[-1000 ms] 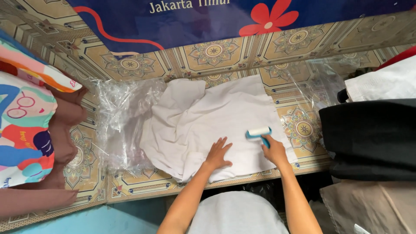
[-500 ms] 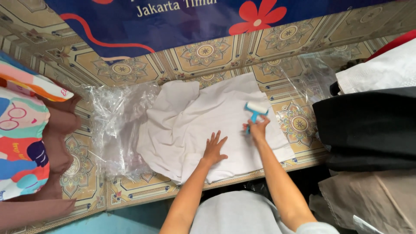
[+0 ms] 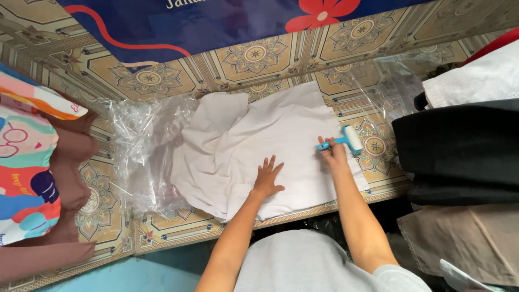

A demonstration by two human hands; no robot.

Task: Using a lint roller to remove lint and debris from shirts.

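A white cloth (image 3: 270,135) lies spread and partly crumpled on the patterned floor. My left hand (image 3: 267,177) rests flat on it, fingers apart, near its front edge. My right hand (image 3: 333,154) grips the blue handle of a lint roller (image 3: 346,140). The roller's white head sits at the cloth's right edge, over a floor tile.
Crumpled clear plastic (image 3: 140,151) lies left of the cloth, more plastic (image 3: 394,86) at the right. A stack of folded black, white and tan cloth (image 3: 459,151) stands on the right. Colourful fabric (image 3: 27,162) is at the left; a dark blue banner (image 3: 178,24) lies at the far side.
My right hand has moved the lint roller to the right, from on the cloth to its right edge. My left hand stays flat on the cloth.
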